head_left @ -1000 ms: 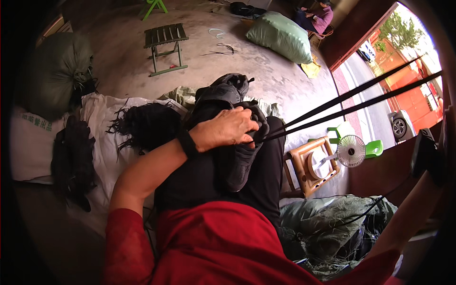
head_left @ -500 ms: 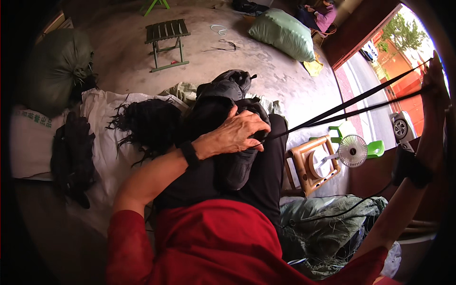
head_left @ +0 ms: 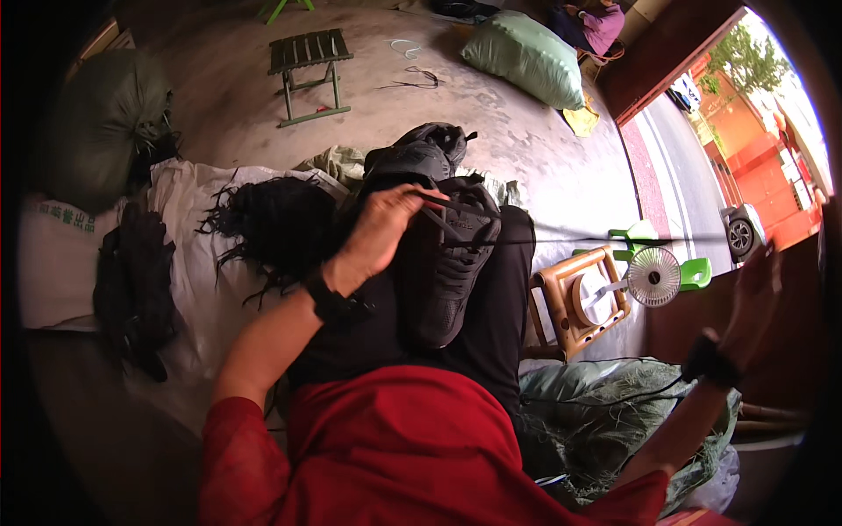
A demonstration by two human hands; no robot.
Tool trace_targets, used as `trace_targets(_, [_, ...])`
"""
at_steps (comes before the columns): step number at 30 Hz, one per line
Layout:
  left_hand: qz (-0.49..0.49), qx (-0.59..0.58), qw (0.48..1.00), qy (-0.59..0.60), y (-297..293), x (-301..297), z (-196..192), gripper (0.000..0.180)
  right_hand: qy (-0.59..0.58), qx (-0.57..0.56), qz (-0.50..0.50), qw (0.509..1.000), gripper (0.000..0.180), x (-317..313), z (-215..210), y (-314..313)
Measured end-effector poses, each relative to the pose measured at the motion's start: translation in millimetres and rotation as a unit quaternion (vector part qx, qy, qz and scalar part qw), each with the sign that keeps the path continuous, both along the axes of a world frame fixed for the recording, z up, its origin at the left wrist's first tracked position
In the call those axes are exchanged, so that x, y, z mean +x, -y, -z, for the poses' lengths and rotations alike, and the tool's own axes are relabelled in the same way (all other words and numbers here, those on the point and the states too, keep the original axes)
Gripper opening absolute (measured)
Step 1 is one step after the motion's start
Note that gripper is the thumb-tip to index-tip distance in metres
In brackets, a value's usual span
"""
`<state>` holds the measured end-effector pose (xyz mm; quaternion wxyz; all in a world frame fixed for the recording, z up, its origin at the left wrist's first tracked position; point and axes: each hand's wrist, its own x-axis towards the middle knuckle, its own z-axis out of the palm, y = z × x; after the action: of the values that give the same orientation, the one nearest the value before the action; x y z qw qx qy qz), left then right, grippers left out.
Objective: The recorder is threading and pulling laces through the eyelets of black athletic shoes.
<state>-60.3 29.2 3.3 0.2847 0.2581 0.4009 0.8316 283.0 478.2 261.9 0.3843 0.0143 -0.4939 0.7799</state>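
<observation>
A black lace-up shoe [head_left: 445,280] rests on my lap, toe toward my body. Above its collar, my left hand [head_left: 373,237] is closed, thumb and fingertips pinching a black shoelace [head_left: 456,207]. From the shoe, a long lace runs nearly level out to the right, toward my right hand [head_left: 754,302], which is raised and smeared by motion. The lace looks taut up to its blurred fingers, which seem closed on it. Just beyond the first shoe, a second black shoe [head_left: 408,165] lies against it. Both my wrists carry black bands.
To the left, a bundle of black laces [head_left: 276,228] lies on white sacking, beside more black items [head_left: 136,280]. A small fan [head_left: 653,276] stands by a bamboo stool [head_left: 574,307] at right. Ahead are a folding stool [head_left: 309,57], a stuffed sack [head_left: 524,60] and a seated person [head_left: 598,28].
My left hand has moved left off the shoe's opening, uncovering its laced front. My right hand has come down and inward, and the two rising strands now show as one nearly level line.
</observation>
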Motion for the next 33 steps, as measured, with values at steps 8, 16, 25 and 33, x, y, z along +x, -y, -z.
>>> trace_targets(8, [0.025,0.075,0.97,0.229,99.0,-111.3,50.6,0.01,0.235,-0.186,0.301,0.905,0.023,52.8,321.5,-77.1])
trace_targets(16, [-0.058,0.11,0.977,0.173,223.5,-218.9,60.1,0.016,0.35,0.126,0.079,0.925,0.028,-151.8,266.9,184.7])
trace_targets(25, [-0.326,-0.054,0.928,0.171,293.6,-200.4,75.7,0.022,0.455,0.32,-0.046,0.829,0.034,-167.8,228.0,257.3])
trace_targets(33, [-0.192,-0.291,0.921,-0.171,67.1,-36.9,13.6,0.017,0.453,0.348,-0.057,0.819,0.037,-179.7,224.3,264.0])
